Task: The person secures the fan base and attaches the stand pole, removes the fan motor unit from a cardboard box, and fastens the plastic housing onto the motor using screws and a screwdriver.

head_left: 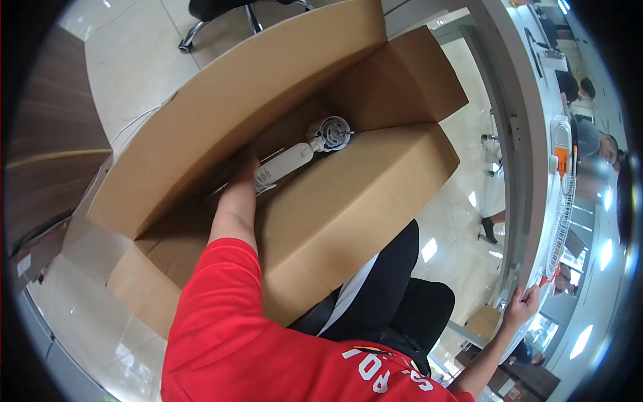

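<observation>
My left arm reaches down into a large open cardboard box (348,248). Inside lies a white electric fan body (295,161) with a bare round motor head (333,132) and a row of buttons on its column. My left hand (248,163) is against the column near the buttons; its fingers are hidden in shadow behind it. Up at the white table (550,100), my right hand (521,308) is closed around the front edge, close to a small red item (545,280). A white wire fan grille (561,224) lies on the table beyond that hand.
A wheeled chair base (251,20) stands past the box's tall flap. Dark wooden furniture (53,114) is on the left. Grey table legs (492,80) rise at the right. A white device with an orange part (561,161) lies on the table. Other people (589,141) sit farther off.
</observation>
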Tool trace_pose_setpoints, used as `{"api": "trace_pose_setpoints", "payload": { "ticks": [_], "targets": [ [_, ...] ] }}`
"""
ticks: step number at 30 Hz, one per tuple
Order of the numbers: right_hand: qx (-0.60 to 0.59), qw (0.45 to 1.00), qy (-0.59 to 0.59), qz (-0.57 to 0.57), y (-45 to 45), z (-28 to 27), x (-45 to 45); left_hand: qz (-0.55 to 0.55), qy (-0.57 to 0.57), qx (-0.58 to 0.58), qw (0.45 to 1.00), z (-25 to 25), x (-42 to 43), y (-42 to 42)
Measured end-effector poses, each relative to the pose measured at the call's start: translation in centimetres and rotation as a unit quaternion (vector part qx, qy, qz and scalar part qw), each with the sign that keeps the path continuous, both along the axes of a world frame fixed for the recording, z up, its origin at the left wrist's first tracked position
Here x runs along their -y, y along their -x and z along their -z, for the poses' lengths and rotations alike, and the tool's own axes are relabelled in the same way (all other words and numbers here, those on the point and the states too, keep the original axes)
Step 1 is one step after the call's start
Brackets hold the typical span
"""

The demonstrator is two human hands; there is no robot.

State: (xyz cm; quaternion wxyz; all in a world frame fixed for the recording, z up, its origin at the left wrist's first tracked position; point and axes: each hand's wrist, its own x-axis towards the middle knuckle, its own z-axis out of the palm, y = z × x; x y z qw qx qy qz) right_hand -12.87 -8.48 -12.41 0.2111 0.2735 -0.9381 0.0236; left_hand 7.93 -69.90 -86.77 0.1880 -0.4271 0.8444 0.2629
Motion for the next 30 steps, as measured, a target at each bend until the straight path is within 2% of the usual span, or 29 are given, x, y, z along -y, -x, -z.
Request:
{"api": "trace_pose_setpoints", "payload": {
  "ticks": [2, 6, 8, 9, 11, 12, 14, 15, 17, 18, 20, 21, 22, 23, 24, 26, 28, 29, 30],
  "targets": [
    [-0.005, 1.000, -0.001, -0.008, 0.0, 0.0, -0.2, -0.128, -0.021, -0.020, 0.991, -2.7, -0.4, 2.3],
    [0.007, 1.000, 0.006, -0.014, 0.1, 0.0, -0.8, -0.153, -0.068, -0.030, 0.986, -3.8, -0.7, 5.3],
    [0.012, 1.000, 0.006, -0.013, -0.1, 0.0, -0.4, -0.011, -0.103, 0.044, 0.994, -5.4, -0.3, 5.3],
    [0.014, 1.000, 0.007, -0.015, -0.1, -0.1, -0.3, -0.009, -0.102, 0.047, 0.994, -5.8, -0.2, 5.2],
    [0.010, 1.000, -0.003, -0.015, -0.1, -0.1, -0.4, 0.081, -0.111, 0.058, 0.989, -7.0, 0.4, 5.3],
    [0.006, 1.000, -0.015, -0.017, -0.2, -0.1, -0.5, 0.083, -0.107, 0.061, 0.989, -7.8, 0.2, 4.8],
    [0.002, 1.000, -0.020, -0.020, -0.2, -0.1, -0.4, 0.115, -0.006, -0.090, 0.989, -10.4, -0.3, 3.7],
    [-0.005, 0.999, -0.030, -0.025, -0.2, -0.1, -0.2, 0.116, -0.001, -0.089, 0.989, -11.9, 0.0, 3.8],
    [-0.003, 0.999, -0.032, -0.013, -0.4, -0.2, -0.1, 0.059, -0.087, -0.103, 0.989, -14.0, 0.4, 3.6],
    [-0.003, 0.999, -0.038, -0.002, -0.4, -0.4, 0.2, 0.058, -0.083, -0.105, 0.989, -14.8, 0.5, 3.4],
    [0.008, 0.999, 0.029, -0.012, -1.9, -0.2, 6.1, 0.060, -0.076, -0.153, 0.983, -14.8, 0.7, 2.9],
    [-0.003, 0.992, 0.087, -0.095, -2.8, 0.9, 10.0, 0.058, -0.072, -0.155, 0.984, -15.0, 0.7, 2.6],
    [0.014, 0.964, 0.114, -0.239, -3.2, 2.1, 14.8, 0.051, -0.064, -0.176, 0.981, -15.3, 0.5, 2.6],
    [0.126, 0.928, 0.138, -0.322, -4.3, 3.0, 20.7, 0.044, -0.056, -0.198, 0.978, -15.9, 0.3, 2.4],
    [0.236, 0.880, 0.085, -0.403, -4.4, 4.2, 27.0, 0.040, -0.051, -0.201, 0.977, -16.8, 0.2, 2.3],
    [0.354, 0.822, 0.072, -0.439, -5.1, 12.0, 34.3, 0.034, -0.043, -0.207, 0.977, -18.6, -0.2, 2.0],
    [0.318, 0.814, -0.009, -0.486, -5.9, 19.3, 37.1, 0.029, -0.016, -0.224, 0.974, -20.2, -0.8, 1.2],
    [0.294, 0.811, -0.065, -0.502, -6.4, 19.9, 38.1, 0.026, 0.005, -0.238, 0.971, -21.0, -0.8, 1.0],
    [0.293, 0.808, -0.067, -0.507, -6.5, 20.0, 38.4, 0.020, 0.006, -0.238, 0.971, -21.7, -0.6, 0.9]
  ]
}}
